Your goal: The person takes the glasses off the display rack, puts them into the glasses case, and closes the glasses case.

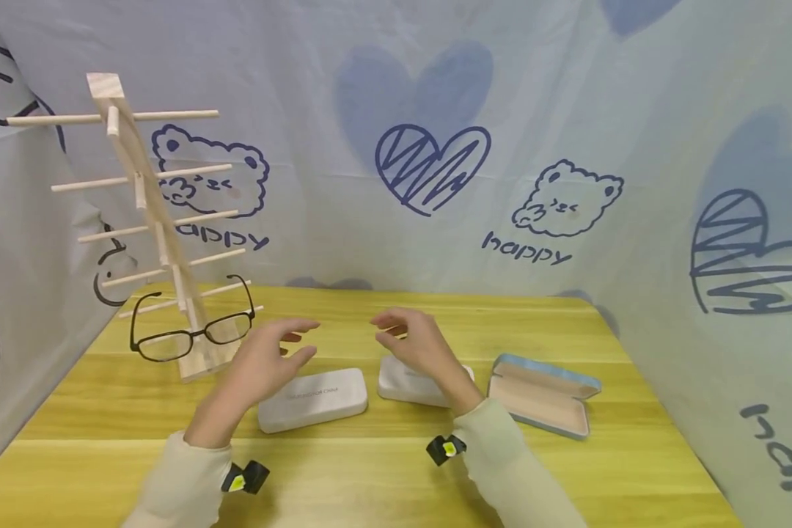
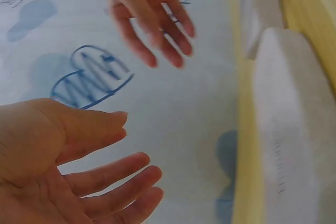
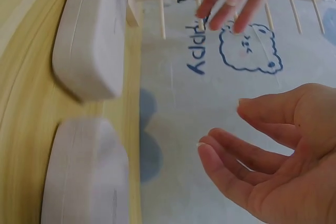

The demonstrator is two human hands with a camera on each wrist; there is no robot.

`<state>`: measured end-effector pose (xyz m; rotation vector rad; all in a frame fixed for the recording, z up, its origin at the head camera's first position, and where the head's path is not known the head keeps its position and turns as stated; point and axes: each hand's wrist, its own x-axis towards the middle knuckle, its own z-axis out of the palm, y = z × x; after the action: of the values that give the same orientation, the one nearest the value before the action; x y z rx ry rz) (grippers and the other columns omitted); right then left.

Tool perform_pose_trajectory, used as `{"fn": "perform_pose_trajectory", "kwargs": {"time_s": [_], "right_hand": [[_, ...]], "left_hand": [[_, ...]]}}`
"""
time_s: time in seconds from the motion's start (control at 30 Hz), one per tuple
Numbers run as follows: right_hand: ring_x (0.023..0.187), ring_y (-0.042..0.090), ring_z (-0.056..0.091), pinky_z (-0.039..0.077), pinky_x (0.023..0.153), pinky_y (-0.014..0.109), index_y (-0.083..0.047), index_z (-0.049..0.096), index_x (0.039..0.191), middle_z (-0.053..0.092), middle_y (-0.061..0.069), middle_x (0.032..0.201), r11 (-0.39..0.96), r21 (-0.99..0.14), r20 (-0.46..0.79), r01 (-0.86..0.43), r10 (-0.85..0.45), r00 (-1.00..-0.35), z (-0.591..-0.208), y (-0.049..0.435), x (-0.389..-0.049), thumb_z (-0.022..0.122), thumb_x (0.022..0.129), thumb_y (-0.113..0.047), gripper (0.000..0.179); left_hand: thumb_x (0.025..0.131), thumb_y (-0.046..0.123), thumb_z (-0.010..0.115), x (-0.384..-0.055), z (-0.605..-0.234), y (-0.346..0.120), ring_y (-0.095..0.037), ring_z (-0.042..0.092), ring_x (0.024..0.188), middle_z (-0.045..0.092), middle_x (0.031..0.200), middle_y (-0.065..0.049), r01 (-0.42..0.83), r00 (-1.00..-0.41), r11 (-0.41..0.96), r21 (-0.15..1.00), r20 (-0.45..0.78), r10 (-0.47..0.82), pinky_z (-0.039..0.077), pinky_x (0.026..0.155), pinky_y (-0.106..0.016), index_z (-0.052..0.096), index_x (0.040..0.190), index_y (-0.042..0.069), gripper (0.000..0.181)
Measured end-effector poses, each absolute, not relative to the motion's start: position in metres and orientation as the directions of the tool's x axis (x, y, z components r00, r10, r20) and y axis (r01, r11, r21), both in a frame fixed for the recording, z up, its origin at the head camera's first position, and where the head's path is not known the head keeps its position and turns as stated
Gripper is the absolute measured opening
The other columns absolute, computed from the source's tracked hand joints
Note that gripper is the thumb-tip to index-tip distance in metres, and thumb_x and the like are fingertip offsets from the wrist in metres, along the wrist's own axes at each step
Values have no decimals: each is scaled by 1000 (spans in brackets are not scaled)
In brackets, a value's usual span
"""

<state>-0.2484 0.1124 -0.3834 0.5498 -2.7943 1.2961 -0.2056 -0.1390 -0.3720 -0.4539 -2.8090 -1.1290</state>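
Pale sleeves (image 1: 181,477) lead to left hand (image 1: 264,363) and right hand (image 1: 417,343), thumbs and fingers apart, near two white cases (image 1: 313,403).

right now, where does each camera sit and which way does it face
Head: on the head, facing forward and down over table, rack, glasses, white cases; left hand, right hand, sleeves show.
Left wrist: worn there, looking past left fingers at the printed backdrop; right hand opposite.
Right wrist: worn there, looking past right fingers at backdrop and rack; left hand opposite.
Both wrist views share the white cases.
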Motion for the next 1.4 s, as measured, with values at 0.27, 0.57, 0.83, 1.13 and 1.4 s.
{"fn": "perform_pose_trajectory", "kwargs": {"time_s": [0.27,0.57,0.83,1.13,1.4], "right_hand": [[109,30,72,61,94,40,-6,71,126,75,14,122,539,-761,169,-361,-373,-912,-380,79,-255,67,100,-11,27],[107,27,73,61,91,31,-8,72,125,76,12,121,517,-763,189,-387,-395,-899,-379,45,-255,68,100,-12,25],[103,24,74,59,86,24,-11,73,124,77,9,117,474,-798,193,-372,-383,-903,-381,13,-258,69,100,-15,24],[103,18,72,56,83,16,-14,73,125,77,6,119,473,-810,171,-348,-376,-911,-378,-18,-261,69,101,-17,25],[100,20,74,56,78,14,-13,72,127,77,10,121,394,-854,189,-340,-374,-908,-385,-35,-264,70,99,-13,28]], "left_hand": [[99,12,69,-189,-342,-168,-40,67,120,67,138,-18,307,-951,692,653,229,207,60,93,-53,65,138,6,40],[98,19,72,-177,-329,-210,-30,72,101,75,120,-17,256,-963,737,625,231,138,60,79,-35,69,132,7,36],[97,18,74,-175,-326,-241,-24,69,95,77,110,-16,237,-959,790,566,266,98,52,64,-23,76,119,7,25],[97,22,73,-174,-327,-273,-36,67,97,71,118,-29,106,-979,837,537,203,-7,51,64,-35,72,124,2,34],[103,31,64,-176,-331,-297,-62,52,122,44,146,-43,-55,-991,865,499,76,-107,47,81,-72,58,140,0,49]]}}
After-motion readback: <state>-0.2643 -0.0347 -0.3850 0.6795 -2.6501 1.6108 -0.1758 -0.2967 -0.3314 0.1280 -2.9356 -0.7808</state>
